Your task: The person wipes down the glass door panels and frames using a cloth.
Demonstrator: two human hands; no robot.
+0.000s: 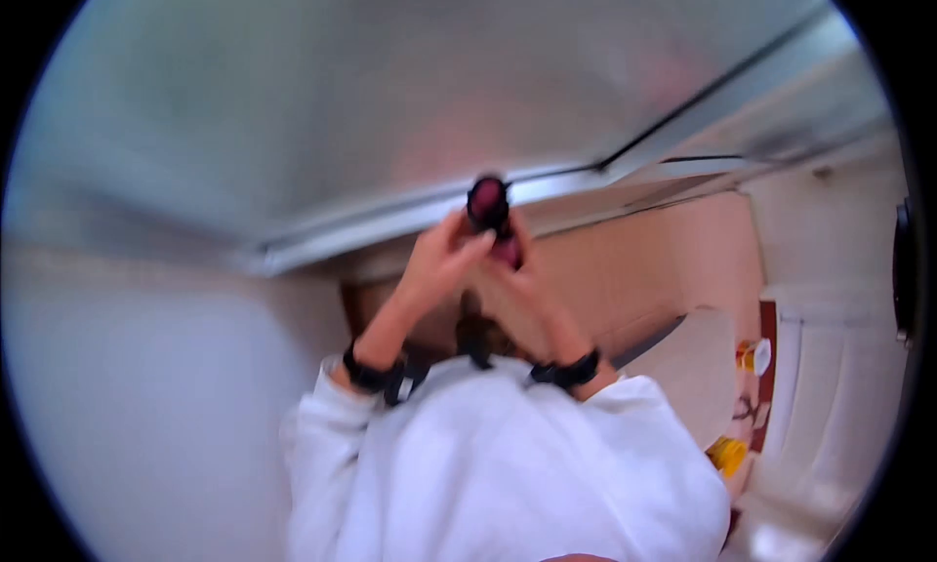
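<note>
Both hands meet in front of my chest around a small, dark, bottle-like object (488,203) with a dark red round end and a pinkish lower part. Blur hides what kind of thing it is. My left hand (436,260) closes on it from the left, thumb laid across its front. From the right, my right hand (519,269) wraps the lower, pinkish part. The object is held up close to the metal-edged rim of a large grey glossy panel (390,103). Black bands circle both wrists.
A pale wall (166,396) stands close on my left. To the right, past the tan floor (634,260), a white-and-yellow container (753,356) and a yellow item (726,456) sit along a reddish-brown ledge. A dark round-edged thing (903,269) is at the far right.
</note>
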